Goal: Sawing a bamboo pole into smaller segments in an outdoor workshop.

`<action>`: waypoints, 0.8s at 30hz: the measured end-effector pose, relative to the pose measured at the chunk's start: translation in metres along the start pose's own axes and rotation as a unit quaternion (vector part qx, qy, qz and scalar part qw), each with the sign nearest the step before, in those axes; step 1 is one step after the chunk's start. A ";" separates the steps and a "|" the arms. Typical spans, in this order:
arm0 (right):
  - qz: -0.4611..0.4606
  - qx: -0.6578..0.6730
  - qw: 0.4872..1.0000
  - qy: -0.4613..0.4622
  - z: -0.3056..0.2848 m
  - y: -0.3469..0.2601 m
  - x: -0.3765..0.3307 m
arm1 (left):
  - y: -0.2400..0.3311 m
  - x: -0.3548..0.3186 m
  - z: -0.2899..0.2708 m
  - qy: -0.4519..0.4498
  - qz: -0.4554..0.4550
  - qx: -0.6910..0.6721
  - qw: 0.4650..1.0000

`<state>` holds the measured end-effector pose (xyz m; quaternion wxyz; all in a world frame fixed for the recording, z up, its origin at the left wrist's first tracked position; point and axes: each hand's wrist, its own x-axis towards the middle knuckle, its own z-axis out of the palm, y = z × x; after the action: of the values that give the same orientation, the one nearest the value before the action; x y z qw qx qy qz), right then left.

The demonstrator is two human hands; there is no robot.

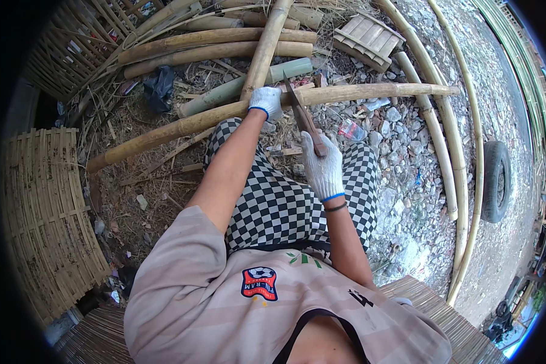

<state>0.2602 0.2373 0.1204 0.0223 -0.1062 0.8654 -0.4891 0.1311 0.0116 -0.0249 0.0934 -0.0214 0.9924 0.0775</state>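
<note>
Though near, blade edge [293, 95] slightly clear of left hand [266, 103].

The left hand [266, 104] and right hand [323, 165] wear white gloves [324, 180] edged in blue at the cuff, with a dark wristband [336, 207] below the right one. The tool [307, 124] in the right hand has a reddish-brown handle [312, 134] and a dark grey blade [293, 97]. Under the left hand, the long bamboo pole [182, 126] is yellowish tan mottled with brown; just beyond lies a pale green bamboo piece [215, 97], and to the left a blue-black plastic bag [158, 89]. Nearer the body than both hands, the trousers [279, 209] are black-and-white check, the shirt [188, 267] dusty beige. Right of the right hand are grey stones [400, 130].
</note>
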 end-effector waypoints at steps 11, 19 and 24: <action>0.027 -0.048 0.998 -0.038 0.011 0.010 0.032 | 0.011 0.005 -0.010 -0.045 0.007 -0.001 0.999; 0.049 0.005 0.999 -0.004 -0.005 0.003 0.000 | 0.019 0.002 -0.014 -0.034 0.003 0.007 0.999; -0.002 -0.033 0.999 -0.006 0.004 0.003 0.010 | 0.012 0.000 -0.017 -0.051 -0.003 0.000 0.999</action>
<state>0.2505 0.2328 0.1166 0.0235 -0.1116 0.8805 -0.4601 0.1271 0.0212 -0.0065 0.1443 -0.0203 0.9862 0.0785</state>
